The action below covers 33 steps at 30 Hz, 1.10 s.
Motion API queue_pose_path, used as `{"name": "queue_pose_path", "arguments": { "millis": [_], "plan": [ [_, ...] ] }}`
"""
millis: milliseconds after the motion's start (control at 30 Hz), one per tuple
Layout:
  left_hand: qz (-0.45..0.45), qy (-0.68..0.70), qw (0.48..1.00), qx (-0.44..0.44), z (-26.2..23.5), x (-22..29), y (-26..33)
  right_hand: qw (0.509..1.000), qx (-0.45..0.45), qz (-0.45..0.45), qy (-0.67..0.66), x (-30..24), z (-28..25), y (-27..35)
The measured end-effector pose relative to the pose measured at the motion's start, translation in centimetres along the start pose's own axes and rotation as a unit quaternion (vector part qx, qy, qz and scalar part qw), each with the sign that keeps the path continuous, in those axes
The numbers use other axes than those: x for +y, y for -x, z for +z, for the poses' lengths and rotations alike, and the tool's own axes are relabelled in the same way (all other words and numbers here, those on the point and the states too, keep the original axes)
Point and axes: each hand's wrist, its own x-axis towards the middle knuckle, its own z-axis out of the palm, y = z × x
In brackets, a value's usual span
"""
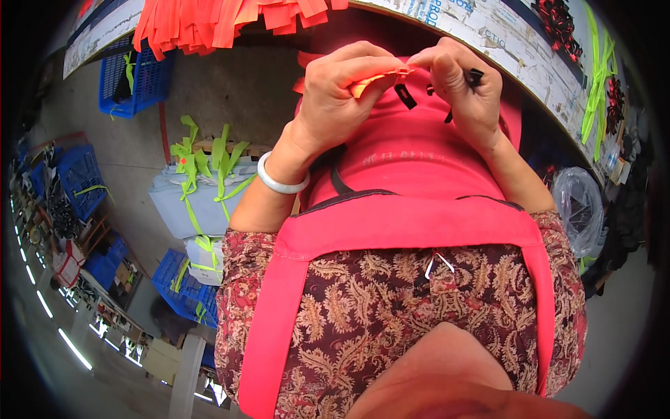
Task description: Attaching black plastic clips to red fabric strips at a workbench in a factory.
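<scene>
My left hand [342, 87] pinches one end of a narrow orange strap [377, 78] in front of my chest. My right hand [460, 84] pinches the strap's other end and also has a small black plastic piece [476, 75] between its fingers. Another black clip [405, 96] hangs just below the strap, against the red apron [412, 160] I wear. A white bangle [279, 183] circles my left wrist. A small metal clip [438, 264] is pinned on the patterned shirt under the apron.
A pile of orange straps [223, 24] lies on the table edge above my hands. Green straps [597, 77] and black bows [558, 21] lie on the table at right. Blue crates [132, 77] and grey bundles tied with green straps [202, 188] stand on the floor at left. A clear plastic bag [579, 209] sits at right.
</scene>
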Motion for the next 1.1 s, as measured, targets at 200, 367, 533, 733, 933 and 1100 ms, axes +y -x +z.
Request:
{"name": "queue_pose_path", "arguments": {
  "millis": [200, 367, 533, 733, 933, 1100],
  "plan": [
    [0.022, -0.038, 0.999, 0.005, 0.0, 0.3, -0.1, 0.996, 0.012, 0.069, -0.050, 0.1, -0.8, 0.1],
    [0.024, -0.040, 0.999, 0.005, 0.1, 0.3, 0.0, 0.997, -0.003, -0.056, 0.047, 0.3, -0.6, 0.2],
    [0.030, -0.042, 0.999, 0.013, 0.4, 0.3, 0.0, 0.998, -0.036, -0.052, 0.006, -0.1, 0.0, 0.4],
    [0.021, -0.030, 0.999, 0.021, 0.8, 0.2, 0.3, 0.981, -0.023, -0.152, 0.122, -0.1, 0.1, -0.1],
    [0.009, -0.001, 0.998, 0.054, 1.3, -0.1, 0.5, 0.981, -0.020, -0.166, 0.099, 0.7, 0.3, -0.3],
    [-0.005, 0.016, 0.998, 0.060, 1.5, 0.0, 0.6, 0.990, -0.018, -0.130, 0.051, 1.1, 0.4, -0.3]
  ]
}}
